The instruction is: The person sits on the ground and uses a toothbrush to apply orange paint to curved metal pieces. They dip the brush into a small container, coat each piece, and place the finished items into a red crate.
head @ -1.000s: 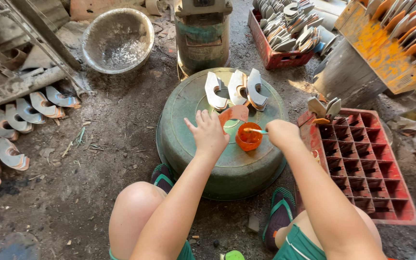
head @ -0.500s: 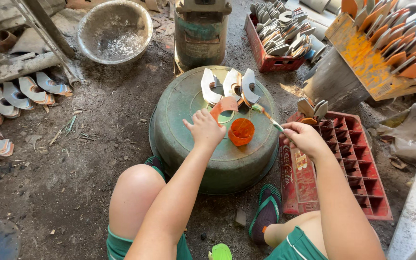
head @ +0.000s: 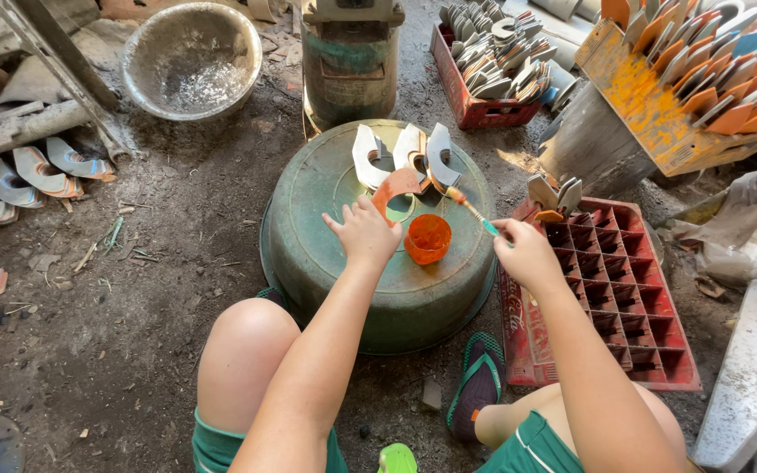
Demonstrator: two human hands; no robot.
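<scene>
Step in hand: painting. The right hand is closed around a thin brush, whose tip touches the orange curved piece on top of the upturned green tub.
Left hand: the left hand rests fingers-down on the lower edge of the orange piece, fingers spread and only partly curled, steadying it rather than gripping it.
Paint supply: a small orange cup stands on the tub just beside both hands, between them.
Unpainted pieces: three pale curved pieces lean upright at the far side of the tub top, touching the orange one.
Next move calls for: by my reading, short strokes with the piece pinned flat, and a short reach to the cup without tipping it.
Edges: the cup sits near the tub's right rim; the red crate stands against the tub on that side.
Open room: bare dirt ground to the left; the right is crowded with the crate and a yellow rack of pieces.
</scene>
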